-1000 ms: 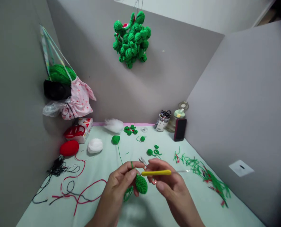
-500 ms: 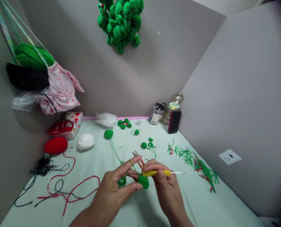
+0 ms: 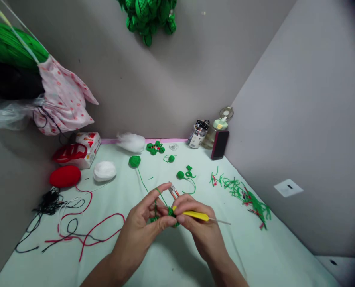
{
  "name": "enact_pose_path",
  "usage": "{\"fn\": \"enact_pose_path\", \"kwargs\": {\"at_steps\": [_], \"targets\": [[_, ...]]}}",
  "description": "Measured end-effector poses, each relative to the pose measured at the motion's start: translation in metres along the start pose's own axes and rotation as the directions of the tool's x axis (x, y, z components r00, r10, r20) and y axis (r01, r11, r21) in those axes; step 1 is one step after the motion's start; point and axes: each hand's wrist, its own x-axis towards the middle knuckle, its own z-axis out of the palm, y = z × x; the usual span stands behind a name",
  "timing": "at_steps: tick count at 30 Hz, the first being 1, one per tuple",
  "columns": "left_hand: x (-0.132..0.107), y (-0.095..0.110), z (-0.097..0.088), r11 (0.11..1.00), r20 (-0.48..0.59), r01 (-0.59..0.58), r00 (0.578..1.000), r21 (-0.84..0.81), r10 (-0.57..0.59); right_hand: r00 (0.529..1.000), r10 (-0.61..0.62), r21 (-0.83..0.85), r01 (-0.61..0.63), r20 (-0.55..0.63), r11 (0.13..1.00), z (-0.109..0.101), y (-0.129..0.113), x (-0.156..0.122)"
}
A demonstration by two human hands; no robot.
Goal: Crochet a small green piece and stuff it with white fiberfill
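Observation:
Between thumb and fingers, my left hand (image 3: 144, 219) pinches a small green crochet piece (image 3: 172, 212), mostly covered by my fingertips. Green yarn runs over the raised left index finger and down to the piece. My right hand (image 3: 200, 223) grips a yellow-handled crochet hook (image 3: 197, 215), its handle end at the green piece and a thin metal shaft sticking out to the right. Just beyond the fingertips lie orange-handled scissors (image 3: 174, 191), partly hidden. From the green yarn ball (image 3: 134, 161) a strand leads toward my left hand.
White yarn (image 3: 104, 171), red yarn (image 3: 65, 176) and tangled black cord (image 3: 50, 201) lie at left. Cut green yarn scraps (image 3: 246, 195) spread at right. A phone (image 3: 220, 145) leans by a bottle (image 3: 213, 133) and a jar (image 3: 197, 135). White stuffing (image 3: 131, 142) sits at the back.
Both hands have drawn closer together over the green piece, which is now more covered by fingers. The hook has tilted, its right end lower. The view has shifted slightly.

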Motion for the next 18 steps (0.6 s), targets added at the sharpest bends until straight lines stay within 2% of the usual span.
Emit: {"fn": "enact_pose_path", "kwargs": {"at_steps": [4,8,10,15,18], "targets": [[0.0002,-0.0075,0.0010,0.991,0.060,0.032,0.998,-0.133,-0.024,0.994,0.037,0.132,-0.023,-0.105,0.991,0.0018,0.0077,-0.0003],[-0.0025,-0.0092,0.0025,0.981,0.047,0.036,0.999,-0.190,-0.028,0.987,0.035,0.037,-0.030,-0.156,0.999,0.0010,0.0101,-0.0038],[-0.0035,-0.0083,0.0031,0.983,0.044,0.027,0.999,-0.183,-0.020,0.988,0.015,0.014,-0.013,-0.157,1.000,0.0001,0.0087,-0.0042],[-0.0041,-0.0091,0.0036,0.985,0.068,0.036,0.997,-0.167,-0.025,0.994,-0.021,0.094,0.032,-0.111,0.995,-0.0023,0.0050,-0.0022],[-0.0054,-0.0091,0.0049,0.986,0.068,0.032,0.997,-0.165,-0.021,0.994,-0.081,0.034,0.084,-0.067,0.996,-0.0036,0.0062,-0.0024]]}}
